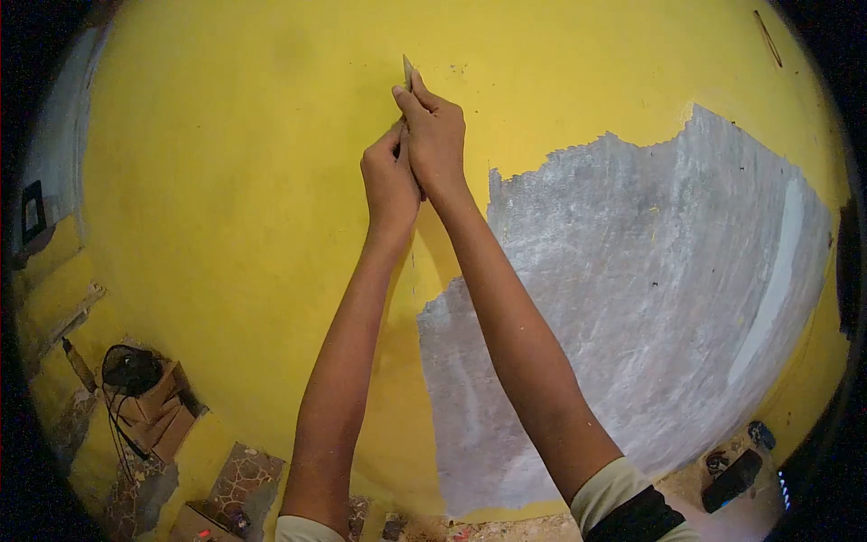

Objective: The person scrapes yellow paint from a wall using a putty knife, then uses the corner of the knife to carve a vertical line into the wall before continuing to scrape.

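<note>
Both arms reach up in front of a yellow wall (253,199). My right hand (439,140) is closed on a thin grey pointed tool (407,69), whose narrow tip sticks up past the fingers against the yellow paint. Just below and to the left, my left hand (388,181) is closed around the lower part of the same tool, pressed against the right hand. Fingers and palms hide most of the tool, so its exact kind is not visible. To the right of the hands spreads a bare grey patch (587,253) with ragged upper edges.
At lower left a small black fan (132,369) stands by a cardboard box (169,415), with cables hanging down. Patterned tiles (246,479) lie below. Dark objects (731,481) rest on the debris-strewn floor at lower right. A thin loop (768,39) hangs at upper right.
</note>
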A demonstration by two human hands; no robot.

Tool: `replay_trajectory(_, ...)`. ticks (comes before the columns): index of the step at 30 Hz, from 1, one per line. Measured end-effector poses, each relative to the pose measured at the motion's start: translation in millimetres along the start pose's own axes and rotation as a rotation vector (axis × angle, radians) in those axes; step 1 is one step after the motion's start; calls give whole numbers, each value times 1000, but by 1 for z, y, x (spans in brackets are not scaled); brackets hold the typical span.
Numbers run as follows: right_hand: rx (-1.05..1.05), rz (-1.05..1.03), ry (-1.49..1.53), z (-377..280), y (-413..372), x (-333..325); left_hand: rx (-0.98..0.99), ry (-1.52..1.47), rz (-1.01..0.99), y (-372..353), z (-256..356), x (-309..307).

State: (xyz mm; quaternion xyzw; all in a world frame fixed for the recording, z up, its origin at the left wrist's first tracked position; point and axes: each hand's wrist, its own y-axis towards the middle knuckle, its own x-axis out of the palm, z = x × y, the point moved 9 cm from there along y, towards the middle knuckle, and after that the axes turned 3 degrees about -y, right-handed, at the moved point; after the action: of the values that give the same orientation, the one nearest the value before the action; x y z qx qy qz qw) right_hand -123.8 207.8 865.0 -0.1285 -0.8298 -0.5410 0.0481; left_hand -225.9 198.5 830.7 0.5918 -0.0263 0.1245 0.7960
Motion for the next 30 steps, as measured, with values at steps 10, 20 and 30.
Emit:
replay_trajectory(10,-70,11,-5,-5,-1,3,-4,-37,-41,-1,-5,-1)
replay_trajectory(20,46,-168,-67,32,-79,-18,-136,-43,-64,-78,-40,-23)
replay_trajectory(30,654,-297,28,162,-404,-133,-760,-131,-92,-435,-121,-60)
